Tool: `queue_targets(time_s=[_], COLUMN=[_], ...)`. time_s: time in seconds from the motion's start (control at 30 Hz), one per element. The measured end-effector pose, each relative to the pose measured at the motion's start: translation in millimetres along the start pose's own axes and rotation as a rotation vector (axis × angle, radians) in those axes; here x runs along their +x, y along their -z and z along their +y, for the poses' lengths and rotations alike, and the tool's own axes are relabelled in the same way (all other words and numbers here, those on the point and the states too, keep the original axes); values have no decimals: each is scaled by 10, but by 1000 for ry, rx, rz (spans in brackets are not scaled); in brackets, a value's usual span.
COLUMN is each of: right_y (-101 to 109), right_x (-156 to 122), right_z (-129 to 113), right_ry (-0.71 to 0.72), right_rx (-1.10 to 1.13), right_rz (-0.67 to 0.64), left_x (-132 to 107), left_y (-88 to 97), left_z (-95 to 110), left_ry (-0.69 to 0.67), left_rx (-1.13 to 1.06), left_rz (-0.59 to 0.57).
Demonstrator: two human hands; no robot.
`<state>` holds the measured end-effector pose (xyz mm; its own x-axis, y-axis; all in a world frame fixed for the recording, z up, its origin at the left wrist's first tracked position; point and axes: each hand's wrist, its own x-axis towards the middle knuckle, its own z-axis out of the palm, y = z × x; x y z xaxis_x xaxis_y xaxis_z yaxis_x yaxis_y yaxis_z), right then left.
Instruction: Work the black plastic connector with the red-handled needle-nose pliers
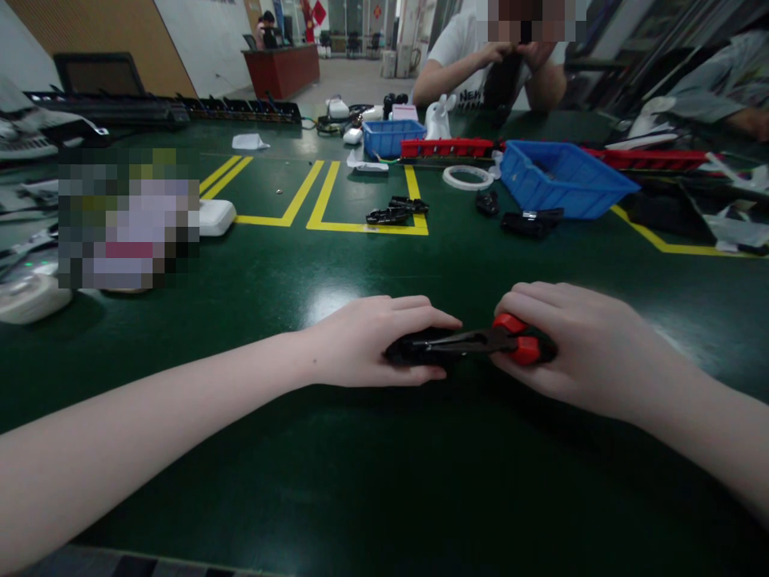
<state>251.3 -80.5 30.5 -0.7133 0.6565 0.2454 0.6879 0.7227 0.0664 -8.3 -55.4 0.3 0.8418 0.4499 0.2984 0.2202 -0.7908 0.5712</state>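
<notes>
Near the middle of the green table, my right hand is wrapped round a pair of red-handled pliers. Their dark jaws point left, onto a small black part. That part sits between the thumb and fingers of my left hand, which is closed on it. What kind of part it is I cannot make out. Farther back, similar black clip-like parts lie inside a yellow-taped outline, and more black pieces rest to their right.
A blue bin stands at back right, with a roll of white tape beside it. Another blue bin is farther back. On the left are a white box-like item and a blurred-out object. Across the table sits a person.
</notes>
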Motion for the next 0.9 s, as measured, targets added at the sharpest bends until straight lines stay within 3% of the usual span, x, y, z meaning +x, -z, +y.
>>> queue_targets(time_s=[0.9], right_y=[-47], right_x=[-41], right_z=[16], right_ry=[-68], right_rx=[7], right_rz=[-11], left_x=[-23], left_y=[-32], left_z=[30], left_ry=[3], left_rx=[226], left_rz=[103])
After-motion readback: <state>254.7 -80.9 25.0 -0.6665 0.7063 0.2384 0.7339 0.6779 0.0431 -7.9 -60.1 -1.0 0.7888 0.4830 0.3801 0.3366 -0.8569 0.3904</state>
